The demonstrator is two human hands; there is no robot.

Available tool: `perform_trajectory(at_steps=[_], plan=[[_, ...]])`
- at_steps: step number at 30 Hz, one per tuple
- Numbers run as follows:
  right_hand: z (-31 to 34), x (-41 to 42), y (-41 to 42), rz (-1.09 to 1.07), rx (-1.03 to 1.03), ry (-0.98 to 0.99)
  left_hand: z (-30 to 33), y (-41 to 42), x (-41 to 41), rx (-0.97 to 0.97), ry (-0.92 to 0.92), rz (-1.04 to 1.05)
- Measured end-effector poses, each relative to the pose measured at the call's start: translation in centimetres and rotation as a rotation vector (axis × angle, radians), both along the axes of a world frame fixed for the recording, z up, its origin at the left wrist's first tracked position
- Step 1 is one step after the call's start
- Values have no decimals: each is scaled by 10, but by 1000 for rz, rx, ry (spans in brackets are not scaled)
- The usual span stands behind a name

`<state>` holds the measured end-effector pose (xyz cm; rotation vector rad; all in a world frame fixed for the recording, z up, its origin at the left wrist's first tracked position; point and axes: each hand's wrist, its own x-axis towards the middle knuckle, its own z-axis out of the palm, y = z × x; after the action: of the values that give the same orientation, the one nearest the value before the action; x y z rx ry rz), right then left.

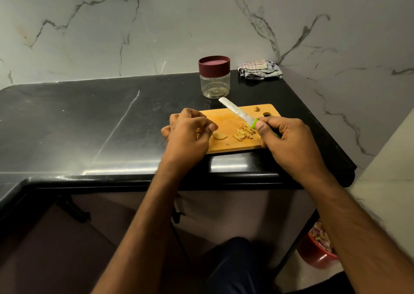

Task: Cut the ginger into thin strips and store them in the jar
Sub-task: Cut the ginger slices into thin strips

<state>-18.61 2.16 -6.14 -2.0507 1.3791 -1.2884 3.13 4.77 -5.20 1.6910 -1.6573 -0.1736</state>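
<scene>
While right hand grips knife by green handle, blade points far-left over cutting board; left hand curled, contents unclear; ginger strips heaped mid-board.

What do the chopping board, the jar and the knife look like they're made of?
The chopping board looks like wood or bamboo: warm orange-tan, matte, with faint grain. The jar seems clear plastic, perhaps glass, since the dark counter shows through it; its maroon lid looks like matte plastic. The knife has a pale metal blade with a dull shine and a bright green handle, probably plastic.
</scene>
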Motion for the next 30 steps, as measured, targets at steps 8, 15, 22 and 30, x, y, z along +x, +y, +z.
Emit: perform_trajectory(at_steps=[8, 15, 22, 30], plan=[[-9, 6, 25, -54, -65, 126, 1, 1, 1, 72, -81, 0], [-10, 7, 33, -94, -62, 151, 3, 5, 0, 58, -88, -39], [-9, 6, 51, -118, -33, 160, 1, 6, 1, 11, -31, -6], [-13, 4, 76, -135, -63, 242, -3, 6, 2, -10, -2, 27]])
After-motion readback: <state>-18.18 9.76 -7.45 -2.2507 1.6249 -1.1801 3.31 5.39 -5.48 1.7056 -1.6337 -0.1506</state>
